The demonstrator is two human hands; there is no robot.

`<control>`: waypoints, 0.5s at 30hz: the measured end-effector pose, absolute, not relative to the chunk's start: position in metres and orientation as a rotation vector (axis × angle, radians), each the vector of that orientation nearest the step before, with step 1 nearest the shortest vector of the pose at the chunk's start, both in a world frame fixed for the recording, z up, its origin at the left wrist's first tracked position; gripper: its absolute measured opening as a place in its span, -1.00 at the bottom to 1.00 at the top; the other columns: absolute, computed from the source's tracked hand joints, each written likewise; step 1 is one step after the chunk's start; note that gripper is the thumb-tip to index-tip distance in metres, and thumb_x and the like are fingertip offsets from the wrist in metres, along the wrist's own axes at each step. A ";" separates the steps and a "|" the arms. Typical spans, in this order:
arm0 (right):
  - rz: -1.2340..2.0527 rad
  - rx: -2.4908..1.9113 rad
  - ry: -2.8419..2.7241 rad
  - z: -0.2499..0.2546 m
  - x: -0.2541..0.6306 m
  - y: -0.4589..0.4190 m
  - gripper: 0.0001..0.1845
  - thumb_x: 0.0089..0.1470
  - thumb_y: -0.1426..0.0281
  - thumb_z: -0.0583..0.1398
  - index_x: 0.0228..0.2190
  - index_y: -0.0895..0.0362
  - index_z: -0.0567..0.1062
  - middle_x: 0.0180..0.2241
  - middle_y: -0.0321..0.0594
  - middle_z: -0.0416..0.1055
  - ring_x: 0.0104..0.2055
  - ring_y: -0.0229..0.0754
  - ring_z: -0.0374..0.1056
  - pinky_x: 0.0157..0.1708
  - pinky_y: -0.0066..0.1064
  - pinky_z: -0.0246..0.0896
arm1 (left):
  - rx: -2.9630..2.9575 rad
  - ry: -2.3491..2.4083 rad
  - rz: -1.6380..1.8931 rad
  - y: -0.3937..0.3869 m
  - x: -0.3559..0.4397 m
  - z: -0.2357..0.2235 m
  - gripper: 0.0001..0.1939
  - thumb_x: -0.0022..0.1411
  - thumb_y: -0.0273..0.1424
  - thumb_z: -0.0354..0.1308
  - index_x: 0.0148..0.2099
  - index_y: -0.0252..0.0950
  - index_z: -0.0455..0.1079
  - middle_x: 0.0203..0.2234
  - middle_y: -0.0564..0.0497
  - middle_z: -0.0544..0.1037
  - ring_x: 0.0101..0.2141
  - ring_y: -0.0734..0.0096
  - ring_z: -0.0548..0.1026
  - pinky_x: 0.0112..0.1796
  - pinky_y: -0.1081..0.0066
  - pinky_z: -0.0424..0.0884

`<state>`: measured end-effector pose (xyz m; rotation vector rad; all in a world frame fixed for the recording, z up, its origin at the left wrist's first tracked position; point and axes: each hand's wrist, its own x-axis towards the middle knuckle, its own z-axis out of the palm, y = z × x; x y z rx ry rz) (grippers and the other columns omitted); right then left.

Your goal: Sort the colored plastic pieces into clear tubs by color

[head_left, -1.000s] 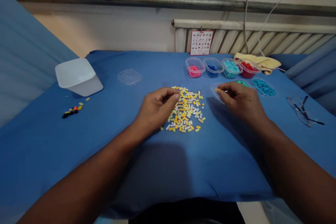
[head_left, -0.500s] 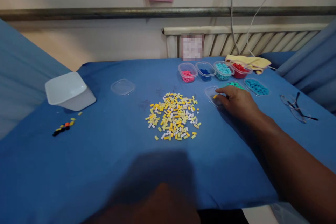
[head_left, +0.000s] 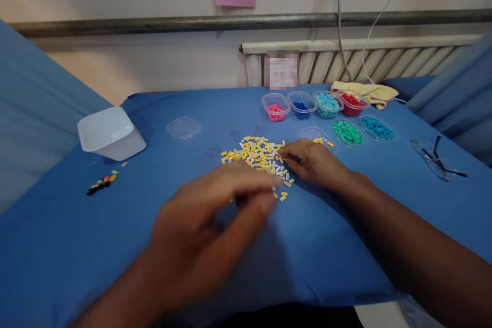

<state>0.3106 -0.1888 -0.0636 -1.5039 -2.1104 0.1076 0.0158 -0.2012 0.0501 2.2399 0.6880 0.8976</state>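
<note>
A pile of small toy building bricks (head_left: 257, 149), yellow, pale yellow and white, lies mid-table. At its right edge, my right hand (head_left: 317, 161) is closed in a pinch; I cannot make out what, if anything, lies between its fingertips. My left hand (head_left: 207, 220), slightly blurred, hovers over the near side of the pile. Its fingers and thumb curve with a gap between them, and it hides part of the bricks. Just behind my right hand is a clear shallow lid (head_left: 308, 133) with several yellow bricks (head_left: 318, 141) in it.
Clear tubs hold pink (head_left: 276, 111), dark blue (head_left: 301, 106), light blue (head_left: 327, 102) and red bricks (head_left: 351, 101). Green (head_left: 348, 132) and teal bricks (head_left: 375, 127) lie nearer. Eyeglasses (head_left: 436, 159) rest at right. At left are a white tub (head_left: 111, 136), another lid (head_left: 183, 128) and loose bricks (head_left: 100, 184).
My right hand has moved left from the clear lid to the pile, leaving the yellow brick it held. My left hand has risen from the bottom edge to over the pile.
</note>
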 end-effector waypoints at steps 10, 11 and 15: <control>0.247 -1.652 -1.952 -0.070 0.312 -0.180 -0.81 0.25 0.49 0.24 -0.19 0.08 0.68 -0.23 -0.13 0.69 -0.22 -0.06 0.56 -0.20 -0.29 0.34 | 2.920 0.807 -0.012 -0.072 0.107 -0.008 -0.70 0.43 -0.51 0.13 -0.04 -0.19 0.69 -0.08 -0.08 0.69 -0.08 0.19 0.62 -0.13 0.32 0.40; 0.227 -1.637 -1.944 -0.070 0.313 -0.180 -0.79 0.26 0.48 0.23 -0.18 0.08 0.69 -0.21 -0.11 0.70 -0.19 -0.03 0.57 -0.17 -0.27 0.35 | 2.927 0.797 -0.049 -0.069 0.111 -0.008 -0.71 0.40 -0.52 0.14 -0.07 -0.18 0.70 -0.09 -0.08 0.68 -0.10 0.21 0.61 -0.14 0.34 0.38; 0.120 -1.627 -1.782 -0.063 0.333 -0.187 -0.74 0.29 0.40 0.24 -0.09 0.09 0.73 -0.16 -0.09 0.72 -0.16 0.00 0.61 -0.11 -0.22 0.41 | 2.917 0.810 -0.133 -0.061 0.120 -0.002 -0.74 0.28 -0.58 0.20 -0.18 -0.18 0.69 -0.18 -0.06 0.68 -0.21 0.25 0.55 -0.22 0.34 0.28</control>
